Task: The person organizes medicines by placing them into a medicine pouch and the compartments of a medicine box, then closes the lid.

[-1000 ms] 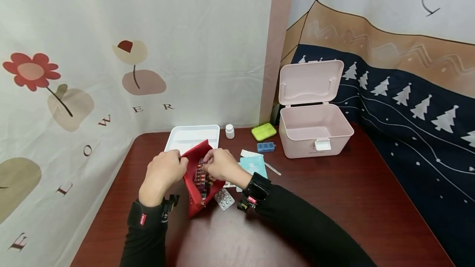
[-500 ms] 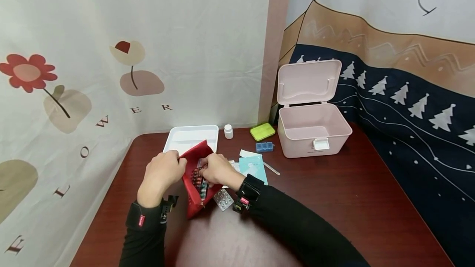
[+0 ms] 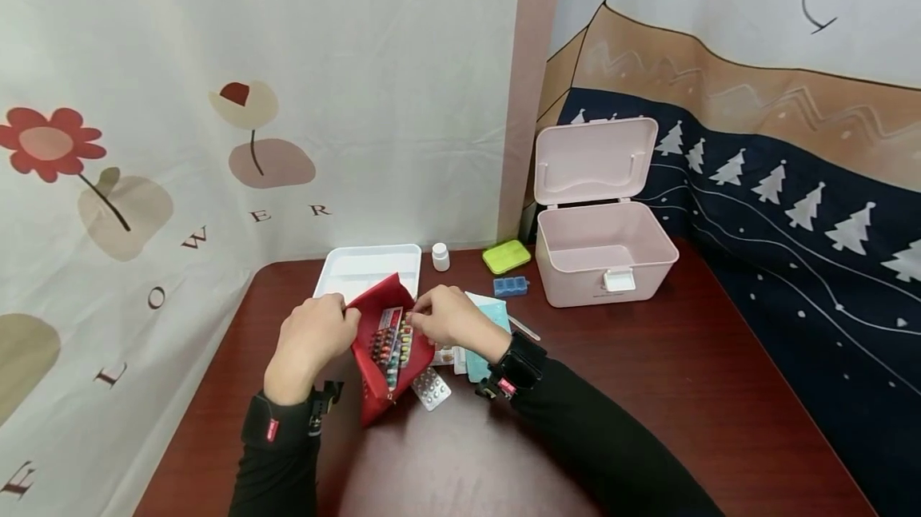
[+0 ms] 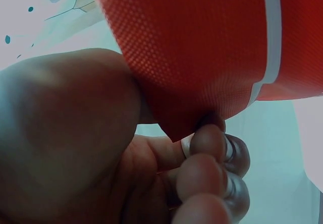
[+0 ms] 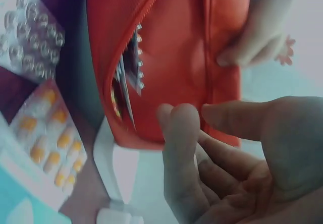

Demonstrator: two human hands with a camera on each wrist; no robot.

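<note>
A red zip pouch (image 3: 377, 305) stands upright with its mouth unzipped. My left hand (image 3: 309, 341) grips its upper left corner; in the left wrist view the thumb and fingers pinch the red fabric (image 4: 202, 47). Several blister packs (image 3: 391, 345) stand inside the pouch, their foil edges (image 5: 123, 90) showing past the zip. My right hand (image 3: 464, 321) is at the right side of the mouth, fingers loosely bent. In the right wrist view its thumb and fingertips are slightly apart before the red fabric, with nothing seen between them; whether they touch the pouch I cannot tell.
A silver blister pack (image 3: 432, 389), a pack of orange-and-white capsules (image 5: 53, 135) and a light-blue packet (image 3: 494, 312) lie to the right. Behind are a white tray (image 3: 367, 261), white bottle (image 3: 440, 256), green case (image 3: 506, 256), blue pill box (image 3: 510, 286) and open pink box (image 3: 604, 253).
My right hand has drawn back from inside the pouch to its right rim, leaving the blister packs in it more exposed. The left hand keeps its grip.
</note>
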